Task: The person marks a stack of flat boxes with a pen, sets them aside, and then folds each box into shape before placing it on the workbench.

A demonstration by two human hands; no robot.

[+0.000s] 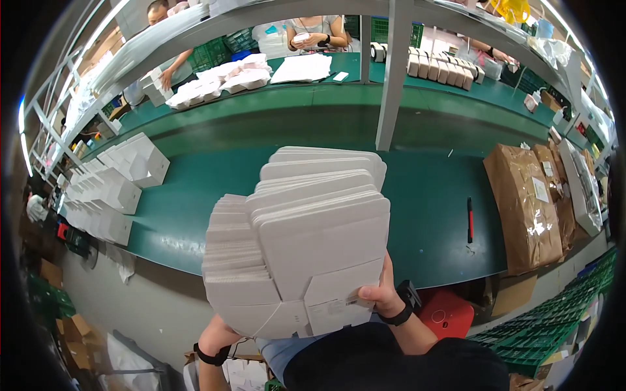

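In front of my body I carry a big bundle of white cardboard boxes [323, 241], nested or stacked in two fanned columns, with their flaps standing up. A thin string or band crosses the lower front. My right hand [383, 296] grips the bundle's right edge, its thumb on the front face and the other fingers behind. Under the lower left corner is my left hand [218, 332], bearing the bundle; its fingers are hidden by the cardboard. Both wrists wear black bands.
Several rows of open white boxes [107, 189] stand on the left of the green table [443, 260]. Right are a red-and-black pen [470, 220] and brown wrapped packages [521, 208]. A grey post [394, 78] rises at the back. Below right are a red stool [447, 314] and green crate [554, 319]. People work opposite.
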